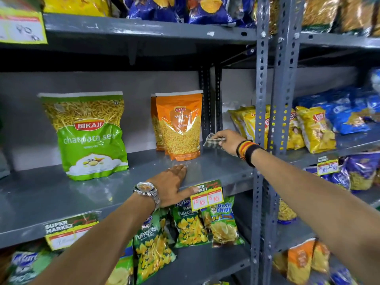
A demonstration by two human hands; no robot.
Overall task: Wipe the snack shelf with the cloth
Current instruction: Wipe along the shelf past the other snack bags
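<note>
The grey metal snack shelf (51,194) runs across the middle of the head view. My right hand (230,140) is shut on a small checked cloth (211,141), held at the shelf's back right corner beside the rear upright. Just left of the cloth stand two orange Bikaji pouches (181,128). A large green Bikaji sev pouch (88,136) stands further left. My left hand (172,184) lies flat on the shelf's front edge, fingers spread, with a watch on the wrist.
Perforated grey uprights (260,112) divide this bay from the right one, which holds yellow (314,128) and blue chip bags. Price tags (206,197) hang on the shelf lip. Green snack packs (191,227) fill the shelf below; more bags sit on the shelf above.
</note>
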